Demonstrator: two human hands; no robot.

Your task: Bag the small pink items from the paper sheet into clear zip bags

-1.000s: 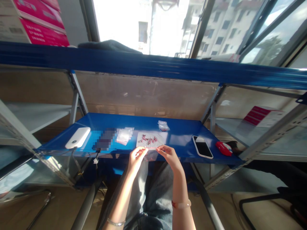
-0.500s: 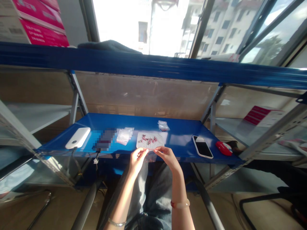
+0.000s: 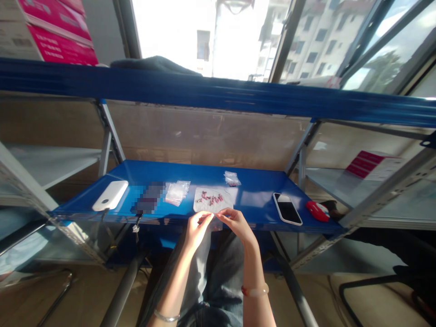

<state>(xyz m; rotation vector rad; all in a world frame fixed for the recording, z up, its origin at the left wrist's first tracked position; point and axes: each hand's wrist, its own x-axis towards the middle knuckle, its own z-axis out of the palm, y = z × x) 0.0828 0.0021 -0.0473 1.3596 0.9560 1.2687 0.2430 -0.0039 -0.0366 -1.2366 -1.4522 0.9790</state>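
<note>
Both hands pinch the top edge of a small clear zip bag [image 3: 216, 225], which hangs down over the shelf's front edge. My left hand [image 3: 197, 229] grips it with thumb and forefinger on the left. My right hand [image 3: 235, 223] pinches it from the right, the fingertips of both hands nearly touching. Whether anything lies inside the bag cannot be made out. Just beyond my fingers, small dark red pieces [image 3: 215, 200] lie scattered on a white cloth or sheet [image 3: 227, 193]. Further back is a small stack of clear bags [image 3: 232, 177] with dark red pieces at their lower edge.
More clear zip bags [image 3: 177, 192] lie left of the sheet. Left of them are a blurred-out dark item [image 3: 150, 197] and a white device with a cable [image 3: 111, 195]. On the right are a phone [image 3: 288, 209] and a red object [image 3: 318, 210]. A blue beam [image 3: 218, 95] crosses above.
My fingertips have come closer together along the bag's top edge, the left hand shifting slightly right. The things on the shelf have not moved.
</note>
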